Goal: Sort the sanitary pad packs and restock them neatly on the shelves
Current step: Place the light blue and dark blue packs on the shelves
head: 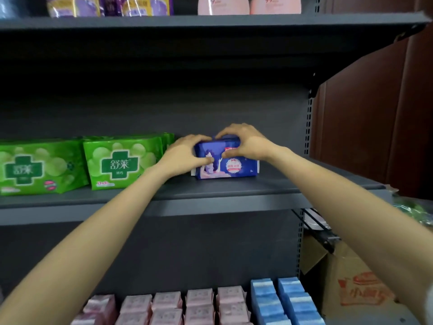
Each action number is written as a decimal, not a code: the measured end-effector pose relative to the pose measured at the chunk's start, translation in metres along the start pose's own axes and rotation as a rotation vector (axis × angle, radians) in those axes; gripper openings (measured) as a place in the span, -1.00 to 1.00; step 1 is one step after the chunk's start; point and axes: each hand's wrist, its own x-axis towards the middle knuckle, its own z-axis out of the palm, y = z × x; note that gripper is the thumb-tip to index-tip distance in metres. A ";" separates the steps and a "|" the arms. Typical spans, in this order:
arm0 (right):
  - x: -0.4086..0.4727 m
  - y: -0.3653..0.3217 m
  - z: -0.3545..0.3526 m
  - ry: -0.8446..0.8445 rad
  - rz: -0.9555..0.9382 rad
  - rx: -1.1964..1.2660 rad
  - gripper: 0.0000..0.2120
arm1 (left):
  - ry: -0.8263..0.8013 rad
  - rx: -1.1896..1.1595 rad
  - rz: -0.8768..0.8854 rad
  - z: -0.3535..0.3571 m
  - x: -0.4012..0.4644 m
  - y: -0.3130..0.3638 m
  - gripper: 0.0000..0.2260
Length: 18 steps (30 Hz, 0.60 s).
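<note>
Head view, as we looked down our arms: we had both hands on one blue pack (228, 161) standing on the middle shelf (234, 191).
Left hand: our left hand (187, 151) curled round the pack's left end, fingers over its top edge and thumb on the printed front.
Right hand: our right hand (246, 141) gripped the right upper corner the same way, fingers arched over the top, thumb pressing the face.
Pack position: it sat upright on its long edge, set back from the shelf lip, just beside the green packs (121, 160) but with a gap between them that our left hand filled.
Neighbours: a second green pack (39, 167) stood further left; pink packs (199, 306) and light blue packs (285, 301) lined the lower shelf; purple and pink goods showed on the top shelf (210, 21).
Off to the right: a cardboard box (351, 282) stood beside the rack.
Step, as we judged it: we were squaring the pack into its row.
Risk one: the soft wrapper could buckle under our thumbs, so the pack might slump forward once released.
Risk two: drawing the left hand out of the gap could drag the nearest green pack askew.
Risk three: standing alone with bare shelf to its right, the pack had nothing to lean on and could topple sideways.
</note>
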 end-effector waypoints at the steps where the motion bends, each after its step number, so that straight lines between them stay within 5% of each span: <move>1: 0.000 0.001 0.001 0.014 0.000 0.016 -0.53 | 0.004 0.113 0.028 0.001 -0.002 -0.002 -0.49; 5: -0.015 -0.001 -0.002 0.116 -0.022 -0.010 -0.54 | 0.072 0.248 0.027 0.005 -0.008 -0.002 -0.47; 9: -0.060 -0.019 -0.005 0.312 -0.093 -0.130 -0.69 | 0.324 0.411 0.168 0.004 -0.024 0.014 -0.63; 14: -0.133 -0.038 0.010 0.658 -0.175 -0.264 -0.80 | 0.604 0.279 0.332 0.008 -0.065 0.056 -0.77; 18: -0.186 -0.043 0.033 0.713 -0.170 -0.280 -0.85 | 0.677 0.111 0.402 0.024 -0.112 0.086 -0.84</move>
